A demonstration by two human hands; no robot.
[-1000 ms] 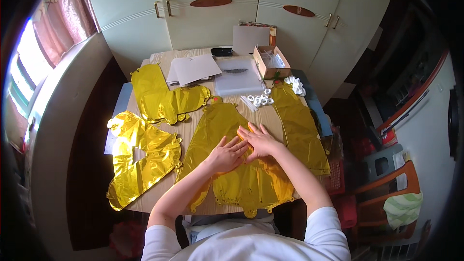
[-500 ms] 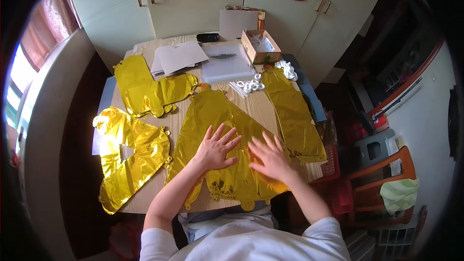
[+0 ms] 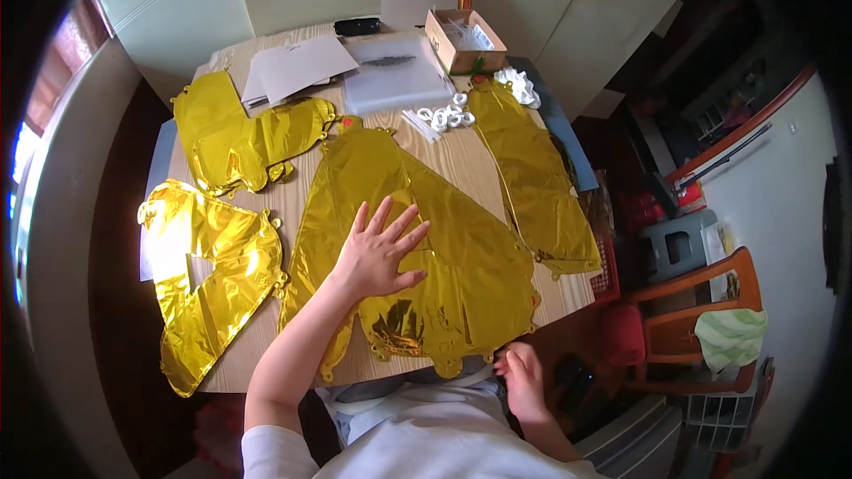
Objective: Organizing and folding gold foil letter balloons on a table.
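Note:
A large flat gold foil balloon (image 3: 444,213), uninflated, lies across the middle of the table. Spread on its surface is my left hand (image 3: 371,262), palm down with the fingers apart. My right hand (image 3: 524,381) is off the table's near edge, beside the balloon's lower right corner. Its fingers are curled in, and whatever they may hold is hidden. To the left lie a shiny gold foil balloon (image 3: 235,253) with a hole in its middle and, farther back, another bent-shaped gold balloon (image 3: 240,146). A long gold balloon (image 3: 528,177) lies on the right.
Behind the balloons are white paper sheets (image 3: 306,64), a clear plastic sheet (image 3: 395,89), a small open box (image 3: 466,44) and a black case (image 3: 357,27). White rings (image 3: 444,117), white sticks (image 3: 422,126) and white ribbon (image 3: 519,87) lie nearby. A wooden chair (image 3: 683,346) stands at right.
My right hand has left the balloon and come down past the table's near edge, its fingers now curled. My left hand stays flat on the foil. The view has shifted somewhat.

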